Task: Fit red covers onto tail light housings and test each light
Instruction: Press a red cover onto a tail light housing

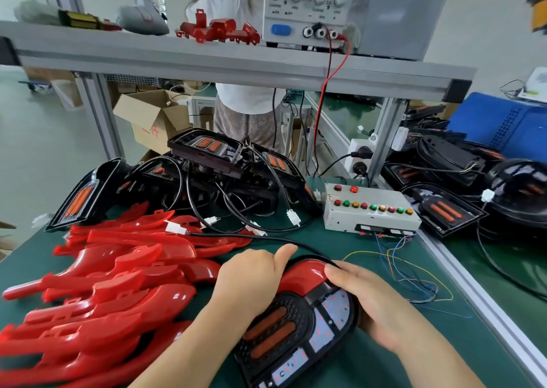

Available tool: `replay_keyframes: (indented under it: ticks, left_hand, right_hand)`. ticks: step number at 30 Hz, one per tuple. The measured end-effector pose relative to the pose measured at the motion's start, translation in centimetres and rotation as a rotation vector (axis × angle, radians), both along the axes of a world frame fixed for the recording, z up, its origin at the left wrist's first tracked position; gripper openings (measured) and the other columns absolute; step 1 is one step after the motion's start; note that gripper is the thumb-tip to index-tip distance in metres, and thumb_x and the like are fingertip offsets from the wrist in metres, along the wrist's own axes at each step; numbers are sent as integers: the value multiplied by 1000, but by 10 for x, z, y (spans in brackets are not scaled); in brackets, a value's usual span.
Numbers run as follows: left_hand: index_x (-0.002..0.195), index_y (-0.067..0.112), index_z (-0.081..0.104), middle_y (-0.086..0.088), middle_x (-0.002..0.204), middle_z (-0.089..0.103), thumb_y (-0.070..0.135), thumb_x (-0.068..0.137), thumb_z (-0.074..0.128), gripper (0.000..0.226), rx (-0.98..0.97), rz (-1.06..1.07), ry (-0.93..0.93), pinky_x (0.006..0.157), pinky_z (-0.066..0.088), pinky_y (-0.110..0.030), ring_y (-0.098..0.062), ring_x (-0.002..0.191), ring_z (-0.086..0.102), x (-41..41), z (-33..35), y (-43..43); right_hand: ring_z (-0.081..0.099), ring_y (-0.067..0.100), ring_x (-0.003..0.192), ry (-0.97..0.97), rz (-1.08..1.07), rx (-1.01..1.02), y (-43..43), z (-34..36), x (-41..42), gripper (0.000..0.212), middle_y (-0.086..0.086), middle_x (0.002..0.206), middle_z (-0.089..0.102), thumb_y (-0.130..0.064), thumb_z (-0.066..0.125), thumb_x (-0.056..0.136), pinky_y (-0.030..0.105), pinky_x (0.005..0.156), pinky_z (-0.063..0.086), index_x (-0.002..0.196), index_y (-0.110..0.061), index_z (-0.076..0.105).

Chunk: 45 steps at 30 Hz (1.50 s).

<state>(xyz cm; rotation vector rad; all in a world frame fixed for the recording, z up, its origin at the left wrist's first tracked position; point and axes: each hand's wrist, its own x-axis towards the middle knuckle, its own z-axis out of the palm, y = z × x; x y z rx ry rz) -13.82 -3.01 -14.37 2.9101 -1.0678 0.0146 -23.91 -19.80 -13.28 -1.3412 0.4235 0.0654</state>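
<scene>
A black tail light housing (284, 334) with two orange reflector strips lies on the green mat in front of me. A red cover (305, 272) sits over its far end. My left hand (251, 281) grips the housing's left side, with the thumb on the cover's edge. My right hand (370, 302) holds the right side, fingers lying on the cover and rim. Small red dots glow on the housing's grey panels. A black cable (236, 236) runs away from the housing toward the back.
Several loose red covers (118, 284) lie heaped at the left. Black housings (207, 163) with cables are piled behind. A grey test box (370, 210) with coloured buttons stands at the right, its loose wires trailing. A power supply (307, 6) sits on the shelf; a person stands beyond.
</scene>
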Motion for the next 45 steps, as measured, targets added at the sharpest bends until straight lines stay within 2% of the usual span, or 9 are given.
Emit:
replay_keyframes:
  ticks: [10,14,24,27,29,31,38,42,45]
  left_hand:
    - [148,29,16,4,77,36,25,105,24,45,-329,188,203,79,48,-38,-22,82,47,3,-5,3]
    - [110,14,58,8,67,41,44,104,18,50,-269,206,158,82,49,-42,-25,83,57,-3,0,5]
    - [57,10,41,3,53,40,57,96,13,67,-356,279,116,62,45,-35,-18,57,47,-5,1,-3]
    - [59,20,44,3,54,38,56,96,13,60,-278,247,75,55,38,-33,-19,56,48,-6,6,-3]
    - [121,33,48,3,60,33,33,104,25,29,-232,124,-48,44,29,-31,-22,60,43,-11,6,-4]
    - [147,31,10,3,63,30,16,101,32,53,-185,58,-62,42,19,-29,-21,60,37,-16,9,-13]
    - [152,23,2,-5,105,54,18,103,29,56,-226,121,147,77,49,-38,-27,100,55,3,-3,-9]
    - [149,25,19,1,74,39,29,104,23,45,-215,149,122,62,41,-35,-26,79,53,1,3,-13]
    - [81,13,59,3,60,42,47,102,14,59,-100,160,9,59,41,-33,-25,70,57,-3,10,-10]
  right_hand:
    - [70,35,93,-62,-103,-24,2,-3,-2,43,21,103,73,-21,71,68,44,86,53,106,-2,70]
    - [71,32,90,-98,-108,-10,4,-3,-3,40,19,102,73,-23,72,65,41,82,53,102,-6,72]
    - [70,26,83,-85,-60,-88,1,-2,-5,33,14,96,74,-28,72,67,36,74,54,95,-11,71]
    - [69,12,87,27,71,-397,-10,14,-5,34,-3,94,74,-51,67,72,27,76,49,91,-24,71]
    - [63,1,93,58,91,-715,-11,24,1,55,-15,95,71,-78,48,68,24,80,44,93,-32,67]
    - [59,1,96,56,112,-981,-1,27,8,68,-18,96,66,-87,24,69,27,81,43,99,-37,60]
    - [62,21,83,-3,47,-1442,15,14,23,68,-5,74,63,-68,7,89,35,75,49,99,-29,62]
    - [60,21,79,-56,15,-1435,10,8,24,47,-6,69,59,-52,19,100,34,70,44,98,-28,60]
    - [59,22,72,-108,-29,-1454,7,4,26,40,-5,62,53,-48,23,102,35,64,42,98,-27,57]
